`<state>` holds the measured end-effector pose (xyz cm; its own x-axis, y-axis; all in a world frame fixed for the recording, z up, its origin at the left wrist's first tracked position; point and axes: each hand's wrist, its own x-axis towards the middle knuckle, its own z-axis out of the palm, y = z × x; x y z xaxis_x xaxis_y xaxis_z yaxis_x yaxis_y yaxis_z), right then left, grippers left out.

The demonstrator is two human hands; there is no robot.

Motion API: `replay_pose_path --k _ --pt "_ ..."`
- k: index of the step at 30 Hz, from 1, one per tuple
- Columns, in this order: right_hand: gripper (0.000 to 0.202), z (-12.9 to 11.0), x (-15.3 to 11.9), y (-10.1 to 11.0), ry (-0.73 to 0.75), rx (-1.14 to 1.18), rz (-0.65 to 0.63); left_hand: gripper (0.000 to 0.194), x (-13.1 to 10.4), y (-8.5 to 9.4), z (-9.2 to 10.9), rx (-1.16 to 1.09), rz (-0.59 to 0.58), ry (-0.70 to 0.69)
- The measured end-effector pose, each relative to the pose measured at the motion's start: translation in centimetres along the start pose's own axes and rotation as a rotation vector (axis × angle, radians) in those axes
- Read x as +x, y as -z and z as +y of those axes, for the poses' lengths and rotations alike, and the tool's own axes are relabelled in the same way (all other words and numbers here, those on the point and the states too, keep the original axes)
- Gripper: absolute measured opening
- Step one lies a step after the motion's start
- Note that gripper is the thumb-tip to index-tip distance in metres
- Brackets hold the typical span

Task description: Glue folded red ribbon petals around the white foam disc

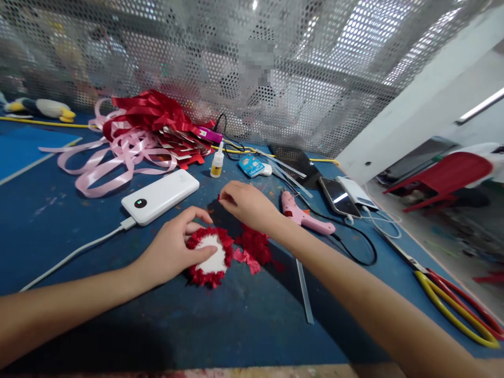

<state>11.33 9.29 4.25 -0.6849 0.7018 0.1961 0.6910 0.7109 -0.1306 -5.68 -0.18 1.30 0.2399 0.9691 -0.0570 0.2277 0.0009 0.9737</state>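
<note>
My left hand (167, 249) grips a round white disc (214, 263) edged with ruffled red ribbon pieces, its thumb lying across the white face. Just beyond the disc, my right hand (247, 205) is raised over the table with fingers pinched together. A tiny red ribbon piece (219, 198) shows at its fingertips. Beneath the right wrist lies a small heap of cut red ribbon pieces (255, 245), partly shaded by the arm. A pink glue gun (305, 216) rests to the right of that hand, and a clear glue stick (304, 294) lies below the forearm.
A white power bank (161, 197), a small glue bottle (217, 161), and tangled pink ribbon (122, 152) with red ribbon (151, 113) lie at left and back. A blue packet (251, 165), phone (339, 197) and scissors (444, 294) are on the right. Perforated metal (220, 63) walls the back.
</note>
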Motion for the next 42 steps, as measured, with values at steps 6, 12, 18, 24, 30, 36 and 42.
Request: replay_pose_path --k 6,12,18,24,30,36,42 --pt "0.010 -1.2 -5.4 1.7 0.039 0.141 0.409 0.044 0.9 0.4 -0.7 -0.183 0.088 0.068" --pt "0.006 -3.3 -8.9 0.5 0.159 0.158 0.368 0.044 0.9 0.2 -0.2 -0.151 0.116 0.087" --pt "0.010 -4.1 -8.8 -0.9 0.253 0.014 0.340 0.046 0.9 0.1 -0.2 -0.141 0.138 0.090" --pt "0.014 -4.0 -8.4 -1.1 0.252 -0.100 0.365 0.043 0.8 0.1 0.0 -0.108 0.149 0.082" --pt "0.012 -4.0 -8.6 -0.8 0.265 -0.046 0.376 0.044 0.9 0.2 -0.2 -0.117 0.126 0.072" --pt "0.005 -2.3 -7.3 1.9 0.160 0.105 0.492 0.031 0.0 -0.2 -0.1 -0.024 -0.009 0.023" --pt "0.009 0.1 -0.4 0.7 0.043 0.035 0.043 0.033 -1.9 -1.2 1.3 0.049 -0.179 0.060"
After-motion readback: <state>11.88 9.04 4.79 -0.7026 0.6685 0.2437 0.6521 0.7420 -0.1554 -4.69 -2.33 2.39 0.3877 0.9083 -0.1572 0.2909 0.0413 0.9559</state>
